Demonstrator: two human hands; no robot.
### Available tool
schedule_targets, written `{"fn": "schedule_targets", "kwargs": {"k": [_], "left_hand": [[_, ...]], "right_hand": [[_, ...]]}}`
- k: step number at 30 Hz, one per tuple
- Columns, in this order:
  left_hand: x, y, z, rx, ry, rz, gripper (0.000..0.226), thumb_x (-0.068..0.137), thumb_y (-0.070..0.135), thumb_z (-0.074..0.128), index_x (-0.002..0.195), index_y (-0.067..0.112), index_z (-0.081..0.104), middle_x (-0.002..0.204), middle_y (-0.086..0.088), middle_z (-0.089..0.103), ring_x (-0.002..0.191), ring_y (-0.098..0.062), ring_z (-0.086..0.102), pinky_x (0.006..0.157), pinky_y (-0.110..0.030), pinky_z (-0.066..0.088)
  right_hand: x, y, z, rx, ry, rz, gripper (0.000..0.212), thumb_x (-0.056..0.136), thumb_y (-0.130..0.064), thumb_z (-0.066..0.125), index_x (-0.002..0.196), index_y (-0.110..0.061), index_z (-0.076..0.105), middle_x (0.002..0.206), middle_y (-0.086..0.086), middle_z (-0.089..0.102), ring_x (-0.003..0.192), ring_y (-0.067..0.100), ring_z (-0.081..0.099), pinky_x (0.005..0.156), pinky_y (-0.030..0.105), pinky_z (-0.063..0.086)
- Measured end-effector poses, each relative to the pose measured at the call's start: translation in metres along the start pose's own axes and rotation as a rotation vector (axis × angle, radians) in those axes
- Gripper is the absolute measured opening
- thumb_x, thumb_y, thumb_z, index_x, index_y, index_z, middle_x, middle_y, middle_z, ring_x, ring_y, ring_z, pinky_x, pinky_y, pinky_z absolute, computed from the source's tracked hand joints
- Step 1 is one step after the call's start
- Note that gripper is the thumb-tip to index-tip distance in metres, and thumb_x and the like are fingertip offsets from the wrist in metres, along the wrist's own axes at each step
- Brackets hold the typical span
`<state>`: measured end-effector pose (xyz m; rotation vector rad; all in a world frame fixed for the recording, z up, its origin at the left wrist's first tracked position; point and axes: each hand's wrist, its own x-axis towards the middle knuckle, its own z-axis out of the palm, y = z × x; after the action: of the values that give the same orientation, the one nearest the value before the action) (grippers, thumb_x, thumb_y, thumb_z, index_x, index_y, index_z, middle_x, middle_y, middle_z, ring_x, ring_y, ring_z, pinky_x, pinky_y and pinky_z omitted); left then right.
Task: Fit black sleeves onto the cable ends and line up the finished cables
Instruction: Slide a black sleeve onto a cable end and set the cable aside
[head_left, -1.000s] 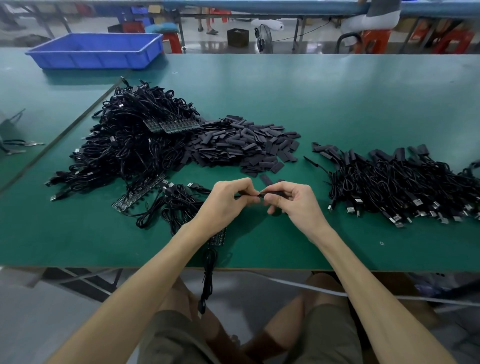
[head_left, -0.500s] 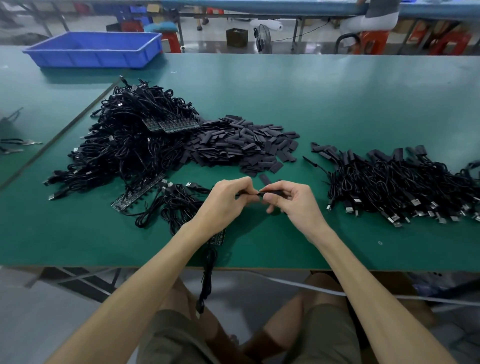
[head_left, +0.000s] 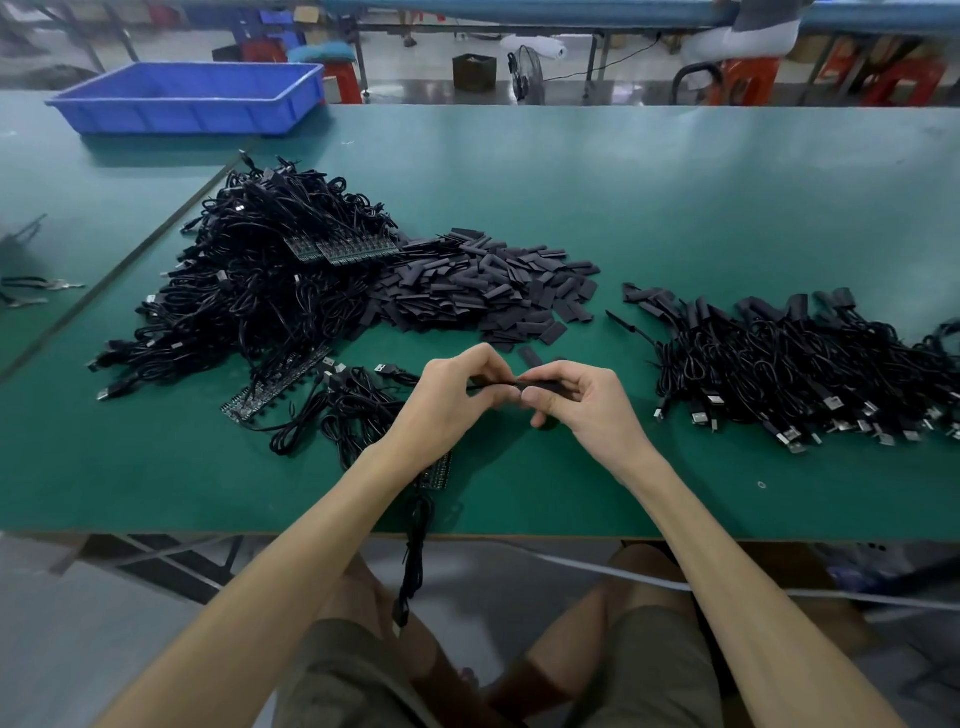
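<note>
So this is the sleeving step, mid-fit. The left hand (head_left: 457, 400) is pinching the cable (head_left: 483, 387) just behind its end, fingers curled round it. The right hand (head_left: 587, 410) is pinching a black sleeve (head_left: 540, 385) between thumb and fingertips. The two hands are nearly touching, hovering just above the desk (head_left: 675, 208) near the middle of its front edge. The sleeve's long axis is running left to right, pretty much parallel to that front edge, and the cable end is pointing right, into the sleeve's mouth. How deep it's sitting I can't tell, since the fingers are covering the joint. I'm guessing the next move is calling for a straight push along that same line, with the cable held stiff so it isn't buckling. After that it's probably going with the finished cables (head_left: 805, 374) toward the right edge, sleeved end facing the far edge like the others. The loose sleeves (head_left: 493, 291) are sitting mid-desk, right up against the untouched cable heap (head_left: 260, 291) on the left.
</note>
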<state>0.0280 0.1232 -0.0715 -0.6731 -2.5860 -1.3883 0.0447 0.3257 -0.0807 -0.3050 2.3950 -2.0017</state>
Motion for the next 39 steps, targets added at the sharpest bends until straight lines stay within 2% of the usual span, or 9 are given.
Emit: {"fn": "schedule_targets", "kwargs": {"k": [3,6,12,16,21,25,32,35,39], "left_hand": [[0.0015,0.0004,0.0004,0.022,0.009,0.003,0.01,0.09,0.027,0.076,0.092,0.026,0.067,0.085,0.02,0.069,0.083,-0.002,0.065,0.075,-0.012,0.047],[0.0012,0.0003,0.001,0.013,-0.007,-0.029,0.008,0.091,0.023,0.075,0.092,0.027,0.068,0.084,0.023,0.07,0.08,0.0,0.066,0.073,-0.01,0.047],[-0.0002,-0.0005,0.0001,-0.013,-0.029,-0.068,0.013,0.091,0.017,0.075,0.09,0.028,0.068,0.08,0.023,0.072,0.078,0.003,0.069,0.074,-0.009,0.049],[0.0002,0.0,-0.0007,-0.003,-0.016,-0.073,0.012,0.087,0.018,0.079,0.086,0.026,0.07,0.081,0.026,0.071,0.08,0.007,0.066,0.072,-0.005,0.044],[0.0013,0.0001,-0.0006,0.016,-0.028,-0.1,0.015,0.085,0.021,0.08,0.081,0.03,0.069,0.082,0.026,0.069,0.08,0.004,0.063,0.07,-0.006,0.043],[0.0017,-0.0004,-0.0003,0.015,-0.021,-0.116,0.017,0.083,0.02,0.083,0.079,0.03,0.07,0.074,0.018,0.07,0.077,0.004,0.063,0.068,-0.007,0.043],[0.002,-0.0011,0.0,0.006,-0.032,-0.13,0.007,0.086,0.016,0.079,0.084,0.02,0.074,0.069,0.017,0.071,0.069,0.001,0.067,0.066,-0.009,0.047],[0.0019,-0.001,0.0,0.036,-0.037,-0.117,0.015,0.088,0.014,0.076,0.082,0.025,0.071,0.069,0.014,0.071,0.07,0.0,0.068,0.067,-0.011,0.049],[0.001,-0.0014,-0.0005,0.074,-0.029,-0.102,0.022,0.091,0.011,0.073,0.081,0.03,0.065,0.069,0.025,0.07,0.071,0.003,0.068,0.066,-0.01,0.05]], "right_hand": [[0.0002,0.0,-0.0007,0.019,0.028,0.009,0.024,0.09,-0.015,0.079,0.113,-0.012,0.074,0.09,-0.002,0.078,0.069,0.019,0.072,0.069,0.019,0.054],[0.0001,0.0007,-0.002,0.032,0.054,-0.003,0.017,0.09,-0.015,0.078,0.107,-0.014,0.075,0.087,0.002,0.078,0.07,0.018,0.073,0.066,0.015,0.05],[0.0001,0.0035,-0.0029,0.018,0.033,0.001,0.016,0.086,-0.017,0.082,0.101,-0.02,0.077,0.084,0.002,0.078,0.07,0.023,0.074,0.07,0.023,0.056],[0.0007,0.0042,-0.0025,0.043,0.027,0.013,0.017,0.085,-0.012,0.083,0.1,-0.018,0.078,0.088,0.003,0.079,0.067,0.024,0.073,0.069,0.03,0.06],[0.0005,0.0048,-0.003,0.034,0.024,0.009,0.018,0.084,-0.011,0.084,0.1,-0.017,0.079,0.087,0.004,0.079,0.066,0.023,0.073,0.07,0.029,0.06],[0.0007,0.0066,-0.0026,0.029,0.024,0.008,0.019,0.083,-0.01,0.084,0.099,-0.016,0.079,0.085,0.005,0.078,0.065,0.023,0.072,0.071,0.031,0.061],[0.0007,0.0056,-0.002,0.036,0.021,0.004,0.019,0.082,-0.008,0.085,0.099,-0.014,0.079,0.085,0.006,0.078,0.066,0.025,0.073,0.071,0.031,0.061],[0.0009,0.004,-0.0017,0.038,0.018,0.003,0.019,0.082,-0.006,0.084,0.099,-0.012,0.078,0.083,0.005,0.078,0.066,0.026,0.073,0.072,0.029,0.06],[0.0022,0.0042,0.0018,-0.035,0.032,-0.004,0.021,0.083,-0.006,0.083,0.103,-0.011,0.078,0.083,0.001,0.078,0.066,0.024,0.073,0.074,0.028,0.06]]}}
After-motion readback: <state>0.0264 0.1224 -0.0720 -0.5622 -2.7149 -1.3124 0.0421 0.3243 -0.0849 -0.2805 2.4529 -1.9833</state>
